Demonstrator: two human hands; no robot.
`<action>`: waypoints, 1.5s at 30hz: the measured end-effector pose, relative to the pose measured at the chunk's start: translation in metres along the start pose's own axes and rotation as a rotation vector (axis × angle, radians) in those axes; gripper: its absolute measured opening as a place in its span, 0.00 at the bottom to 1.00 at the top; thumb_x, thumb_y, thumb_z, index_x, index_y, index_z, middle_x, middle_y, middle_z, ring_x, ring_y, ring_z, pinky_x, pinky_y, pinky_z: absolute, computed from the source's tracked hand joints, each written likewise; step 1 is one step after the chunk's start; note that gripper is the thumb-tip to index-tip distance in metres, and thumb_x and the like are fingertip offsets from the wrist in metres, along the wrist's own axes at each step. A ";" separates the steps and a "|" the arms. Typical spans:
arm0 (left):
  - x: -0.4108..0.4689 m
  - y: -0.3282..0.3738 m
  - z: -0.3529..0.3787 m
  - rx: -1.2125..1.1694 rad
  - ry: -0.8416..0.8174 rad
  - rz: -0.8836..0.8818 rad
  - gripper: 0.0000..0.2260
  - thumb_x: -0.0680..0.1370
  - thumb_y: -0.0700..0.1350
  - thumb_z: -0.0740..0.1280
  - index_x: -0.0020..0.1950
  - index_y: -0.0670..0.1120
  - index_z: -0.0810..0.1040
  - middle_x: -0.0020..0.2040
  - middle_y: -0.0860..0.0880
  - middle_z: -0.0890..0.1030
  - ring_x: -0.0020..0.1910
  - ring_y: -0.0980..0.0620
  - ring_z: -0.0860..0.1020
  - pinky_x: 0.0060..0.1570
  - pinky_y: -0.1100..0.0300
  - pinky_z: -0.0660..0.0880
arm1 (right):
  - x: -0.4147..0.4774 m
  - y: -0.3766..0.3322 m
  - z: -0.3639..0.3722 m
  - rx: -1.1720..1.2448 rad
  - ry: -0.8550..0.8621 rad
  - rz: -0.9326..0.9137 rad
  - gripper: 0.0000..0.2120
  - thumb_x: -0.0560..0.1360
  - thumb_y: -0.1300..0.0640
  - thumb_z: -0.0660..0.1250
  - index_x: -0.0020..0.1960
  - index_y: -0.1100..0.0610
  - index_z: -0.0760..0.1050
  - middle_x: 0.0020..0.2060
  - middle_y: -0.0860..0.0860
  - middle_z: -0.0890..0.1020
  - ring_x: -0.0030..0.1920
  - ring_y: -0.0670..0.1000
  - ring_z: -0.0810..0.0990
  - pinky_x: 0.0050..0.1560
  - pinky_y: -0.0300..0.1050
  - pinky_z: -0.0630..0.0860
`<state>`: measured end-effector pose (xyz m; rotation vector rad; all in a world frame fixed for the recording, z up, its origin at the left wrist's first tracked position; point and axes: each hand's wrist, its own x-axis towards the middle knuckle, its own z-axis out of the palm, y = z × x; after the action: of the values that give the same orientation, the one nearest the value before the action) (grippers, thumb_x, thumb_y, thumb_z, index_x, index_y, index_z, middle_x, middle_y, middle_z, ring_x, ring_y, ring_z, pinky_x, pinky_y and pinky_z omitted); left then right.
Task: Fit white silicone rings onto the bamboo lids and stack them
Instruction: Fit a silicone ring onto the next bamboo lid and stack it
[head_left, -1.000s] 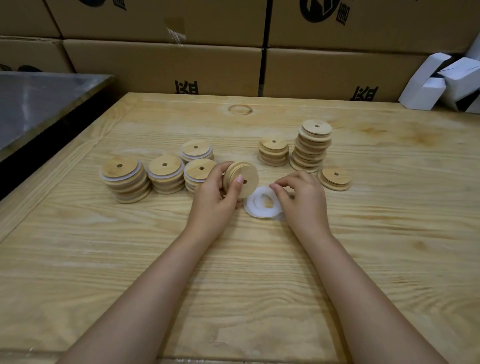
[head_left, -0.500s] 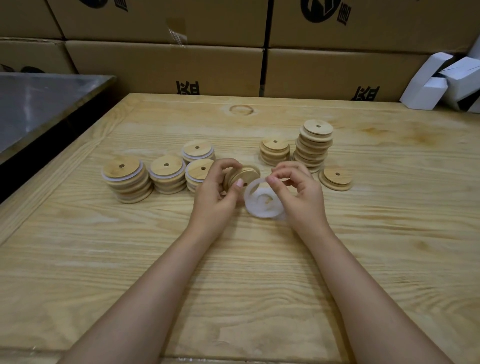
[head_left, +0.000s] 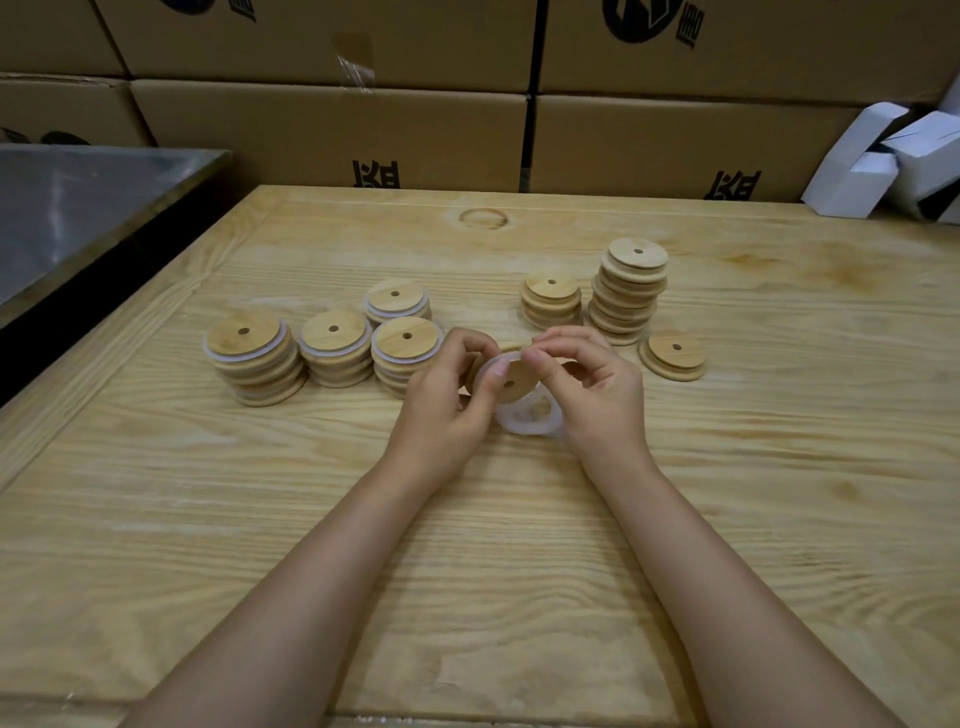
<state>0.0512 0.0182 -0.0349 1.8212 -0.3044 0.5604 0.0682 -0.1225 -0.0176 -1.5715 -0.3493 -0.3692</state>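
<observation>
— How is the scene lit?
— Soft, rather dim, warm light is cast from above. Only faint, short shadows are thrown on the table (head_left: 753, 493) beside the lid stacks (head_left: 626, 296).
— Is glare seen?
— A dull sheen is carried by the metal surface (head_left: 78, 208) on the left.
— And sharpness?
— Fine detail is softened throughout, and the white rings (head_left: 530, 422) are rendered hazily. The cardboard boxes (head_left: 332, 135) are bowed by wide-angle distortion near the edges.

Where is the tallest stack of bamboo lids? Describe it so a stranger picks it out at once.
Start at the wooden table and look to the right-side cluster of lids, just beyond the right hand. The tallest stack stands between a short stack and a low pile, and it rises well above both.
</observation>
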 end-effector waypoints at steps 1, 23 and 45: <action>0.000 -0.001 0.000 0.006 0.006 0.007 0.02 0.76 0.52 0.63 0.45 0.58 0.69 0.38 0.61 0.77 0.37 0.58 0.76 0.34 0.58 0.73 | 0.000 0.000 0.000 -0.003 -0.001 -0.006 0.11 0.70 0.65 0.72 0.38 0.49 0.79 0.42 0.49 0.79 0.49 0.42 0.77 0.46 0.40 0.74; -0.002 0.003 -0.003 0.014 0.157 0.039 0.08 0.75 0.43 0.66 0.43 0.56 0.71 0.39 0.59 0.79 0.41 0.60 0.79 0.41 0.59 0.77 | 0.003 0.006 -0.003 0.025 0.017 0.011 0.08 0.71 0.66 0.71 0.39 0.54 0.80 0.42 0.49 0.83 0.47 0.46 0.82 0.48 0.36 0.76; 0.003 0.015 -0.007 -0.171 0.264 -0.209 0.10 0.72 0.35 0.71 0.36 0.46 0.75 0.36 0.49 0.80 0.36 0.56 0.80 0.42 0.51 0.79 | 0.003 0.004 -0.004 0.087 0.000 0.104 0.08 0.72 0.65 0.71 0.40 0.52 0.80 0.38 0.41 0.84 0.43 0.41 0.82 0.44 0.32 0.75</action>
<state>0.0452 0.0203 -0.0197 1.5694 0.0177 0.6004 0.0731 -0.1262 -0.0198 -1.4983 -0.2784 -0.2701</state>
